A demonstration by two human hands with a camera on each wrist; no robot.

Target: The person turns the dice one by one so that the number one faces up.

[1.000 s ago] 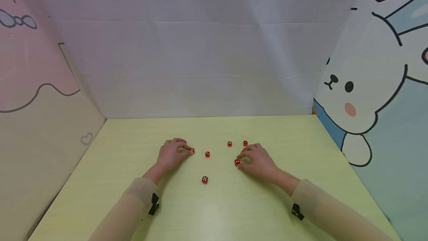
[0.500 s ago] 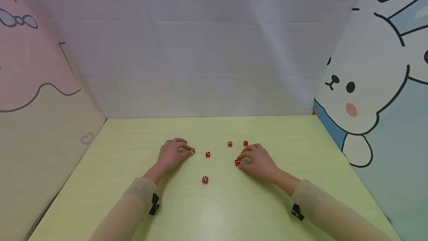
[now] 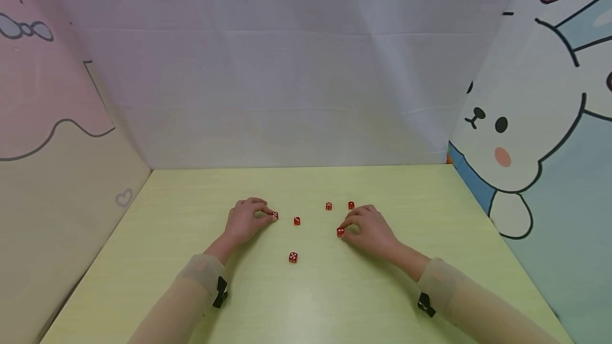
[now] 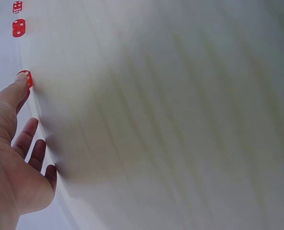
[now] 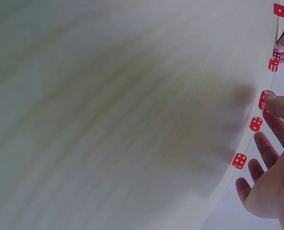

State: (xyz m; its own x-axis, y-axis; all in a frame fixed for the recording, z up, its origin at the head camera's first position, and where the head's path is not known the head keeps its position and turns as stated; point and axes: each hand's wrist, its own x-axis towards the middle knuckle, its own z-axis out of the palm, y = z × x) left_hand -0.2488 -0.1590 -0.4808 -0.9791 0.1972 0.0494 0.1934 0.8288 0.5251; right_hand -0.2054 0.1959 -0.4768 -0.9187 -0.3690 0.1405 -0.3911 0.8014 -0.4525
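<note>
In the head view my left hand (image 3: 245, 220) pinches a red die (image 3: 274, 215) with white pips between thumb and index finger. My right hand (image 3: 368, 231) pinches another red die (image 3: 340, 232) in the same way, its other fingers loosely bent. Between the two hands lies a red die (image 3: 297, 221), with a second die (image 3: 293, 257) nearer the front. Farther back are a die (image 3: 328, 206) and, just beyond the right hand's knuckles, one more die (image 3: 351, 205). Both wrist views show thumb and finger at the held dice (image 4: 27, 78) (image 5: 265, 101).
All the dice are on a pale yellow-green table (image 3: 306, 307). A white cloth wall (image 3: 287, 94) rises at its back edge. Panels printed with cartoon figures stand on the left (image 3: 57, 200) and right (image 3: 564, 200).
The die in my right hand has shifted very slightly to the right. Both hands and the other dice otherwise stay in place.
</note>
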